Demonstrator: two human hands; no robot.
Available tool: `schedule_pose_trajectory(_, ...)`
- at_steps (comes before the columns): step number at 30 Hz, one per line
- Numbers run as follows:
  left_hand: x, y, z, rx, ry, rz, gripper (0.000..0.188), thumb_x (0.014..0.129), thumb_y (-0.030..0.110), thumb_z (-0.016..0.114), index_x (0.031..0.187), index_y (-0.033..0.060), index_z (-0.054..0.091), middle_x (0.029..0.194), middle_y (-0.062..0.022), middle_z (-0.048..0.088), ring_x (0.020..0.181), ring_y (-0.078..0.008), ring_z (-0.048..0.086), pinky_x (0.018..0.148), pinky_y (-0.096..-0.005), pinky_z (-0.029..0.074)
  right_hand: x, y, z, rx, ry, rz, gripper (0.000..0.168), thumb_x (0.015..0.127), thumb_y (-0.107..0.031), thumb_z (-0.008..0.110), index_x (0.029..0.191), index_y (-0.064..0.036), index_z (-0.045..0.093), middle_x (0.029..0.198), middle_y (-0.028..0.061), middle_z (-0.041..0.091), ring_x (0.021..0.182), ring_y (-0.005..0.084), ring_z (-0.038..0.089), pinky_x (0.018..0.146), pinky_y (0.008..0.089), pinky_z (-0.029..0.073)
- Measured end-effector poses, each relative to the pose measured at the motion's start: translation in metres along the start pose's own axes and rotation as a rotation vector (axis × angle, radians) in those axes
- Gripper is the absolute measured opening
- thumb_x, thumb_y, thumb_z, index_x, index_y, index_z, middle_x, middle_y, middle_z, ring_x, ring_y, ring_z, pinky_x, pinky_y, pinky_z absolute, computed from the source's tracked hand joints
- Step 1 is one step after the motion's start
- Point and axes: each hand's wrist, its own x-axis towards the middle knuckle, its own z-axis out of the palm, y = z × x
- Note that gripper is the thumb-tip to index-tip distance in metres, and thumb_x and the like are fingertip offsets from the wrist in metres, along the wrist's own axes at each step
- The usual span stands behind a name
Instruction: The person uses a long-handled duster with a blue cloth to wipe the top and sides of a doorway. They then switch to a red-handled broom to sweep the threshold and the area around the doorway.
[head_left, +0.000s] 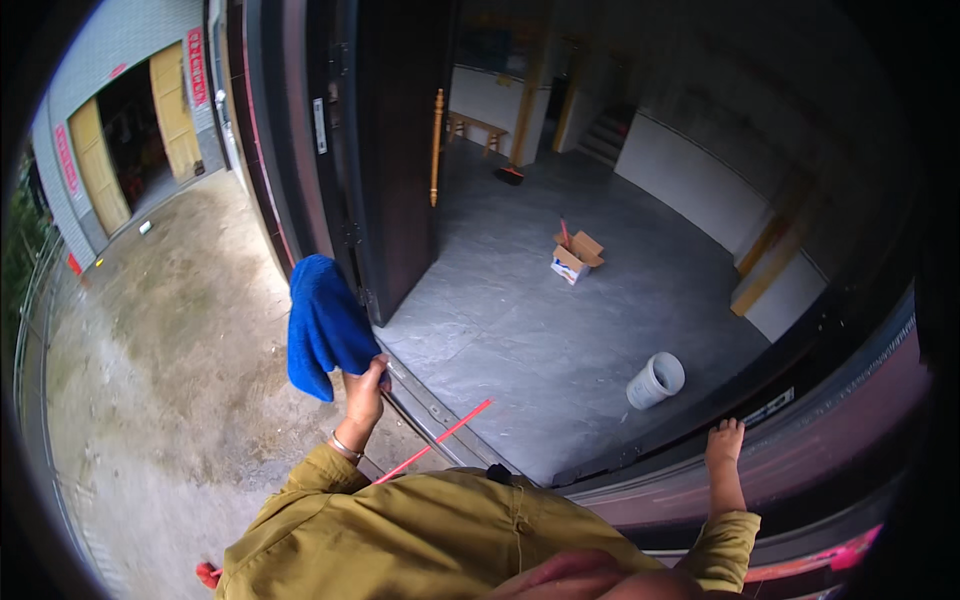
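My left hand (366, 391) grips a blue cloth (324, 322), which drapes up and to the left of my fist beside the open dark door leaf (394, 150). A metal bangle (346, 446) is on that wrist. At the right, my right hand (724, 446) holds the edge of the dark door frame (679, 439), its fingers bent over it close to a metal strike plate (766, 406). Between my arms, a thin red pole (435, 439) lies across the metal threshold (424, 401); its lower part passes out of sight behind my body.
Inside, a whitish bucket (655, 380) and an open cardboard box (576, 256) stand on the grey tiled floor (495, 300). Farther back are a broom (509, 175) and a wooden bench (478, 129). Outside on the left is a concrete yard (172, 322) with a railing (34, 300).
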Motion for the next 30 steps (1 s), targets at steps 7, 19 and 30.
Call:
schedule_pose_trajectory(7, -0.014, -0.03, -0.035, 0.023, 0.013, 0.045, 0.015, 0.082, 0.014, 0.056, 0.078, 0.01, 0.043, 0.055, 0.0018, 0.036, 0.04, -0.0077, 0.033, 0.038, -0.0223, 0.028, -0.008, 0.0, -0.042, -0.051, 0.139, -0.234, 0.02, 0.081, -0.021, 0.052, 0.092, -0.016, 0.068, 0.095, 0.001, 0.059, 0.101, 0.0195, 0.048, 0.091, 0.0346, 0.033)
schedule_pose_trajectory(19, -0.03, -0.064, -0.022, 0.084, -0.055, -0.135, 0.017, 0.082, 0.016, 0.058, 0.071, 0.0089, 0.047, 0.052, 0.0022, 0.036, 0.041, -0.0081, 0.034, 0.04, -0.0231, 0.027, -0.024, 0.004, -0.034, -0.092, 0.166, -0.2, 0.019, 0.079, -0.02, 0.052, 0.089, -0.016, 0.067, 0.092, -0.0008, 0.058, 0.1, 0.0177, 0.048, 0.087, 0.0318, 0.034)
schedule_pose_trajectory(30, -0.031, -0.082, -0.041, 0.462, -0.1, -0.249, 0.025, 0.08, 0.026, 0.06, 0.071, 0.0032, 0.056, 0.056, -0.0028, 0.052, 0.054, -0.0133, 0.051, 0.051, -0.0294, 0.039, -0.016, 0.013, 0.015, 0.034, 0.198, -0.167, 0.011, 0.072, -0.014, 0.06, 0.08, -0.011, 0.066, 0.088, 0.0061, 0.056, 0.096, 0.0239, 0.049, 0.09, 0.0387, 0.035)
